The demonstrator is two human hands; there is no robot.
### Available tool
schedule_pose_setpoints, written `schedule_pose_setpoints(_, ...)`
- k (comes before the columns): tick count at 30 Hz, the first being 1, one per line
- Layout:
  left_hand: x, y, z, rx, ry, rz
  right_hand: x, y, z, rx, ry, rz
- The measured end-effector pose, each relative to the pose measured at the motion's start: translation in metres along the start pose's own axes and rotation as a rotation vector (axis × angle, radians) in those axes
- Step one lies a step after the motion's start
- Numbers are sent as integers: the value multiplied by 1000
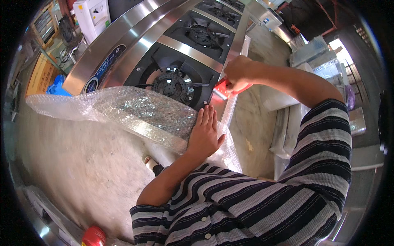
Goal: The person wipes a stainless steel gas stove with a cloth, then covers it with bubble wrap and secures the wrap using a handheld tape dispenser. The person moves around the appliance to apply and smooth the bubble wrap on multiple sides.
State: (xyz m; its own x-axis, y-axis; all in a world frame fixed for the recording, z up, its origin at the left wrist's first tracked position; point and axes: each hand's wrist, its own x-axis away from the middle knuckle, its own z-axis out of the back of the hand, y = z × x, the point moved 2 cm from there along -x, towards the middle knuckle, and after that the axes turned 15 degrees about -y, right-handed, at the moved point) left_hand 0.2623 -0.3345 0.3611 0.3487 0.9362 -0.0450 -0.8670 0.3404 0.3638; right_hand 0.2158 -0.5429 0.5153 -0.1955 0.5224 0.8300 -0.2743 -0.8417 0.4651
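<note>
A long stainless steel gas stove with black burner panels stretches away in front of me. Clear bubble wrap covers its near end and hangs down at the left and right. My left hand lies flat on the wrap by the stove's near right corner, fingers stretched out. Just beyond it, my right hand grips a red tape dispenser with a pale front edge, held at the stove's right rim. The fist hides part of the dispenser. Nearest to both hands is the first burner, left uncovered by the wrap.
Wrapped boxy goods stand on the floor at the right. A white appliance and a cardboard box with a blue bag are at the far left. A red round object sits at the lower left.
</note>
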Motion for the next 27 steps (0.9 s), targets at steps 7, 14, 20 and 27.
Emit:
schedule_pose_setpoints(7,-2,3,2,-57,-68,22,22,-37,-4,-206,42,-242)
schedule_pose_setpoints(14,-8,10,-3,-142,-175,48,33,-33,-7,-414,243,-543)
schedule_pose_setpoints(20,-29,-3,0,-110,-102,19,94,-19,-13,-794,439,-659)
schedule_pose_setpoints(27,-66,-7,-11,-124,-71,-12,121,-40,-111,-1102,293,-780)
